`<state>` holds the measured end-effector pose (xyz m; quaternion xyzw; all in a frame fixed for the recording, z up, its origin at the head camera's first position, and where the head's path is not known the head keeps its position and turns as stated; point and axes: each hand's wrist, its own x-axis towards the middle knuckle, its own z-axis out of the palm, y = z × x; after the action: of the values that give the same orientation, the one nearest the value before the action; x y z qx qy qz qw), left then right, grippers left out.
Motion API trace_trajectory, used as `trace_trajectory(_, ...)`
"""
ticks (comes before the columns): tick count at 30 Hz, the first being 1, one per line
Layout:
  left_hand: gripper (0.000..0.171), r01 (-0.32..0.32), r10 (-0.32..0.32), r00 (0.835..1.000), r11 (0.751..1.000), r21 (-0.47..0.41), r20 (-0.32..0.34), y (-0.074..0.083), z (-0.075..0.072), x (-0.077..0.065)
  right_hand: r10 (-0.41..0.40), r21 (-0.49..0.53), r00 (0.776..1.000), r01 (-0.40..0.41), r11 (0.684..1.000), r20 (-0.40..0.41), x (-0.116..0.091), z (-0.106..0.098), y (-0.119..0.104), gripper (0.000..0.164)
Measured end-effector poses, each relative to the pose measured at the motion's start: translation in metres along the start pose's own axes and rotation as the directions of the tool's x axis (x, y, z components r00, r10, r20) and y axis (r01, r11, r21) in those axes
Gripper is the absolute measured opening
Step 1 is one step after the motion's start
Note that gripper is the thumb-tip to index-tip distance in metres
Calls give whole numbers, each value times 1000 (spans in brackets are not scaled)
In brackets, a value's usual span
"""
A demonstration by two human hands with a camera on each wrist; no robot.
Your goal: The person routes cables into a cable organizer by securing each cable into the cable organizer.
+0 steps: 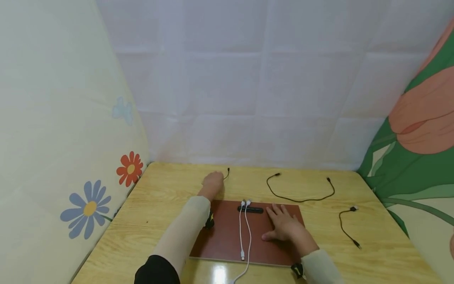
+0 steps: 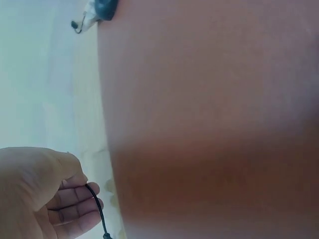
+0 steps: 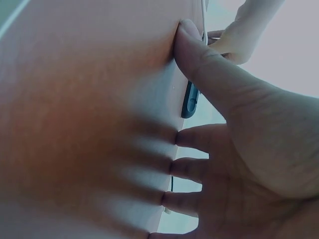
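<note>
The left hand (image 1: pixel 213 183) pinches a thin black cable (image 2: pixel 98 205) between thumb and fingers, just beyond the board's far left corner; one plug pokes out to the hand's right. Nearer than that hand lies the brown board (image 1: pixel 221 240). Between the hands, two white cables (image 1: pixel 240 228) run from a black hub (image 1: pixel 254 210) on it. The right hand (image 1: pixel 285 227) spreads its fingers wide, fingertips touching the board. Beyond it curves a long cable (image 1: pixel 308 201); to its right lies a short cable (image 1: pixel 341 225).
</note>
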<state>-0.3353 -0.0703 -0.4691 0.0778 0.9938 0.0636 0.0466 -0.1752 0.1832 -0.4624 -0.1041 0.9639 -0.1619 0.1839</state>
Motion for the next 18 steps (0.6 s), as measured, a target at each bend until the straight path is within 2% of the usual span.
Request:
trace_trajectory(6,9,-31,25,997,995,-96,-68,-15,-7,2,-4,-21,1000,4,1000,0,1,1,-1,102)
trace_trajectory(10,10,-63,45,992,985,-159,-114,-19,-18,-1,-8,-23,1000,7,1000,-5,0,0,-1,102)
trace_trajectory(18,9,-113,72,975,975,-191,-212,-24,-32,-14,-4,-18,1000,4,1000,-1,-1,0,-1,102)
